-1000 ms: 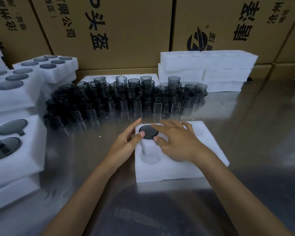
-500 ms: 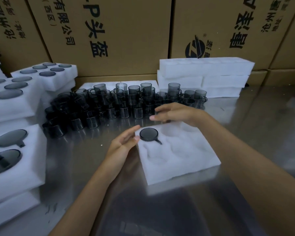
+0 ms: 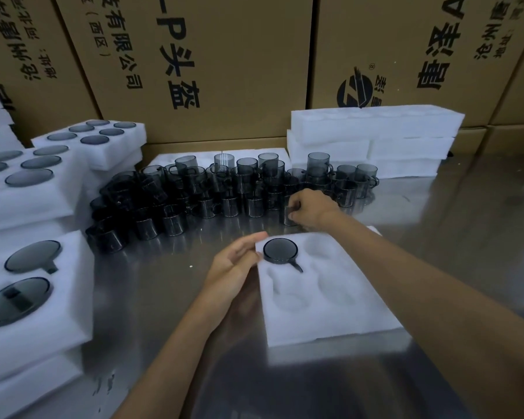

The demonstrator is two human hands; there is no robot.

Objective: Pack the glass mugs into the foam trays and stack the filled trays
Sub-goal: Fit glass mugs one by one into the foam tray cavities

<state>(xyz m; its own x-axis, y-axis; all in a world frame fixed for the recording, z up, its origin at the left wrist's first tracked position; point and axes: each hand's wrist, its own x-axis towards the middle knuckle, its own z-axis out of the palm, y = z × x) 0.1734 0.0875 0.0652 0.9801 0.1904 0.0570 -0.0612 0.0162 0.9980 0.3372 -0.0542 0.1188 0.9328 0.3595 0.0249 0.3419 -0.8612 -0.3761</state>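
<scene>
A white foam tray (image 3: 330, 316) lies on the steel table in front of me. One dark glass mug (image 3: 280, 251) sits upside down in its far-left pocket, handle pointing right. My left hand (image 3: 235, 269) rests with straight fingers against the tray's left edge beside that mug. My right hand (image 3: 310, 208) reaches past the tray into the crowd of loose smoky mugs (image 3: 206, 189) and its fingers curl round a mug (image 3: 289, 214) at the front of the group.
Filled foam trays (image 3: 37, 297) are stacked on the left, more (image 3: 91, 140) behind them. Empty foam trays (image 3: 372, 137) pile at the back right. Cardboard boxes (image 3: 209, 65) wall off the back. Bare steel table (image 3: 466, 222) lies to the right.
My right hand left the tray and reached forward to the loose mugs, closing on one. My left hand stays at the tray's left edge. The view has tilted down slightly.
</scene>
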